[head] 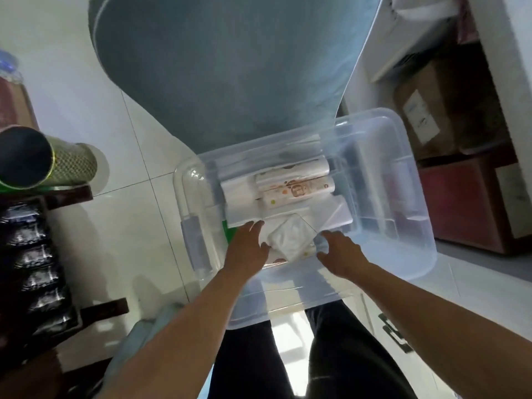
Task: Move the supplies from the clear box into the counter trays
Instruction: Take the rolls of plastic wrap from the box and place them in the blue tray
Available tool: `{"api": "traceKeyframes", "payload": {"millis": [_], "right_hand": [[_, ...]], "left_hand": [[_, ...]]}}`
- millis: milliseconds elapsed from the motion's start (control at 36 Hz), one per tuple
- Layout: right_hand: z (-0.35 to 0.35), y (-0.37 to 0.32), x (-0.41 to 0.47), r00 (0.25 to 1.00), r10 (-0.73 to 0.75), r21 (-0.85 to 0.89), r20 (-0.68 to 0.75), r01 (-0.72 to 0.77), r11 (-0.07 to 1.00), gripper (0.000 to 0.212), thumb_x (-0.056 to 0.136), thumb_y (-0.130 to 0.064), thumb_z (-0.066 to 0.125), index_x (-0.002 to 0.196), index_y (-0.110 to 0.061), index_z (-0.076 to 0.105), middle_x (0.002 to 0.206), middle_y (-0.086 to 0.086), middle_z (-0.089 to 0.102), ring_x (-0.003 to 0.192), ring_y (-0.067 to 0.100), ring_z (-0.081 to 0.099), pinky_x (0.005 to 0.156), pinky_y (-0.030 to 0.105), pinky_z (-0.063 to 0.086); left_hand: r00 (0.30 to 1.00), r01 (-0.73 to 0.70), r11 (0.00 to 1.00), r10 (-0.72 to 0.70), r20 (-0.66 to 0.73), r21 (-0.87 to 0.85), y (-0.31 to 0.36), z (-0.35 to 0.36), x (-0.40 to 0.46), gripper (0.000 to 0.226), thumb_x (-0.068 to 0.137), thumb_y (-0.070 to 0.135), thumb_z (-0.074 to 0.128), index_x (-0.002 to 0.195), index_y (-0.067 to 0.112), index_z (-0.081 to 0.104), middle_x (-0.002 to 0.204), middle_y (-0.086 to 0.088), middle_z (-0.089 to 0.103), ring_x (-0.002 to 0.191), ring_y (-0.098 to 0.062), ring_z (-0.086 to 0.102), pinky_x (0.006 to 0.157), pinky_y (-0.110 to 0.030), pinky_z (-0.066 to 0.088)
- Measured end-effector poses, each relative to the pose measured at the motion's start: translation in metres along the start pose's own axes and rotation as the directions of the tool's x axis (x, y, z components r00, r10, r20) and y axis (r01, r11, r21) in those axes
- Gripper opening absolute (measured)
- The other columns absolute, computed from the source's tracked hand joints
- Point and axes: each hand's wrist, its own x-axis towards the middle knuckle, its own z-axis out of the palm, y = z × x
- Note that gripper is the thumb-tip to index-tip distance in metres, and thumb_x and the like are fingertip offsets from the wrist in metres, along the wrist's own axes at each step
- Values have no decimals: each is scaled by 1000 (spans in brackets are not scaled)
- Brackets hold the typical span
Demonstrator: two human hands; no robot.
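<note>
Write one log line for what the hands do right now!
left hand: open in clear box | right hand: open, by white packet | rolls: inside

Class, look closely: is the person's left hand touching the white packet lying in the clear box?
Cannot tell. In the head view the left hand overlaps the white packet's edge; blur hides any contact.

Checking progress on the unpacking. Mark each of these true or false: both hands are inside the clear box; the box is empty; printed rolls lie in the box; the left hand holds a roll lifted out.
1. Both hands are inside the clear box: true; the left hand and right hand flank a white packet.
2. The box is empty: false; supplies remain inside.
3. Printed rolls lie in the box: true.
4. The left hand holds a lifted roll: false; it holds no roll, fingers spread.
</note>
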Motion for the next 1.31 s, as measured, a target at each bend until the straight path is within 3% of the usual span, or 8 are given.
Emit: {"api": "traceKeyframes", "payload": {"millis": [111,306,444,667,778,944,1167,1306], "right_hand": [[2,-3,41,993,63,213,-102,-40,976,61,91,-28,63,146,-15,40,145,13,48,131,30,47,107,40,38],[-26,-2,109,908,343,619,-242,-128,775,46,82,-25,70,124,-13,56,129,12,59,102,23,55,80,26,38],[-39,0,141,921,371,731,-119,-172,660,62,82,-24,73,139,-10,49,137,8,55,115,24,55,88,30,43],[-41,-3,135,919,390,889,-62,-127,440,35,83,-20,69,114,-13,53,113,6,60,76,14,50,68,29,40],[-35,-9,111,897,433,951,-89,-53,306,32,83,-24,71,103,-20,46,96,-1,57,84,16,55,77,35,45],[-49,-19,65,825,559,996,-82,94,8,30,82,-12,74,99,-23,52,100,10,66,80,23,67,64,36,57],[-97,-45,-9,839,486,969,-245,232,88,28,78,-14,75,91,-25,53,107,12,65,87,28,71,77,49,61],[-131,-62,-59,880,284,925,-380,362,114,24,81,-12,75,96,-17,56,100,9,68,80,24,73,69,42,63]], "left_hand": [[997,-18,999,21,-78,49,-13,12,26,59,95,22,56,150,14,37,156,-8,39,145,-24,32,120,-37,25],[967,203,834,-254,-31,-513,6,17,54,61,94,16,56,151,21,36,155,-2,41,142,-23,38,114,-37,32],[960,236,718,-275,44,-655,20,12,70,51,94,11,55,143,16,45,143,-2,53,131,-24,50,109,-37,41],[941,293,565,-312,130,-771,34,15,73,47,93,8,57,138,21,48,132,2,58,119,-18,53,95,-31,41],[913,328,464,-378,151,-823,37,14,60,55,91,6,58,142,22,45,135,1,57,122,-23,53,88,-32,39],[903,355,347,-368,222,-868,48,16,10,61,88,3,62,141,27,46,140,4,56,126,-21,53,108,-41,42],[898,361,182,-333,288,-915,86,4,-84,59,86,-5,60,136,22,48,139,0,58,126,-20,54,111,-39,39],[923,339,339,-299,242,-878,109,-29,-131,53,88,16,68,135,30,47,131,6,60,116,-13,56,98,-33,44]]}}
